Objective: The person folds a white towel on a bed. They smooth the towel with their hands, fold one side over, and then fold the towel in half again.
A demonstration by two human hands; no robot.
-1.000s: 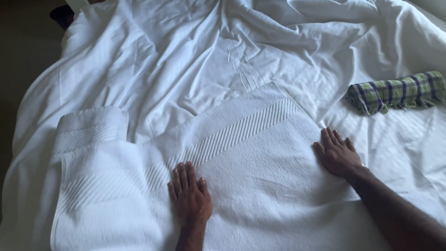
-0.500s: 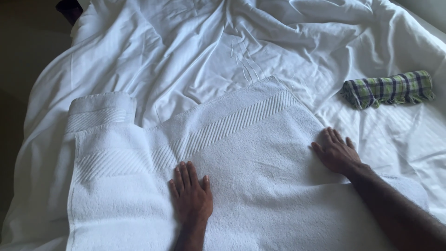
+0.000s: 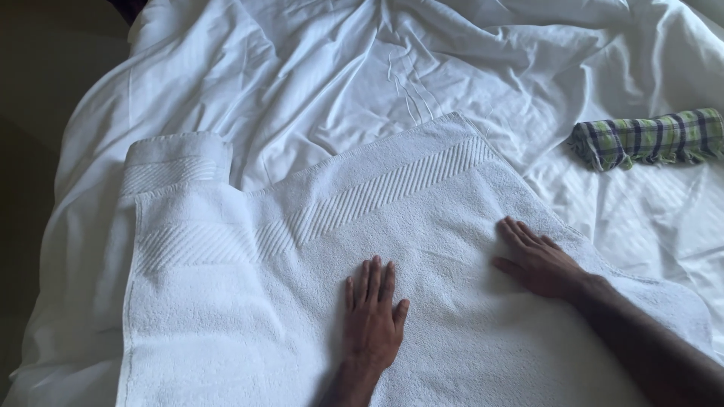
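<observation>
**Two flat hands on a white towel**

The left hand (image 3: 371, 320) lies flat on the white towel (image 3: 392, 249), palm down. Its fingers (image 3: 375, 280) are straight and close together, and the thumb sticks out a little to the side. It holds nothing.

The right hand (image 3: 539, 260) also lies flat on the towel, near the towel's right edge. Its fingers (image 3: 520, 232) are straight and a little apart, and they point up and to the left. It holds nothing too.

The towel lies under both hands and spreads out past the fingertips, where a band of slanted lines runs across it. Far to the left of the left fingers, one corner of the towel is folded over.

The towel lies on a crumpled white sheet (image 3: 392, 68). Well off to the right of the right fingers, a rolled green checked cloth (image 3: 648, 138) sits on the sheet
</observation>
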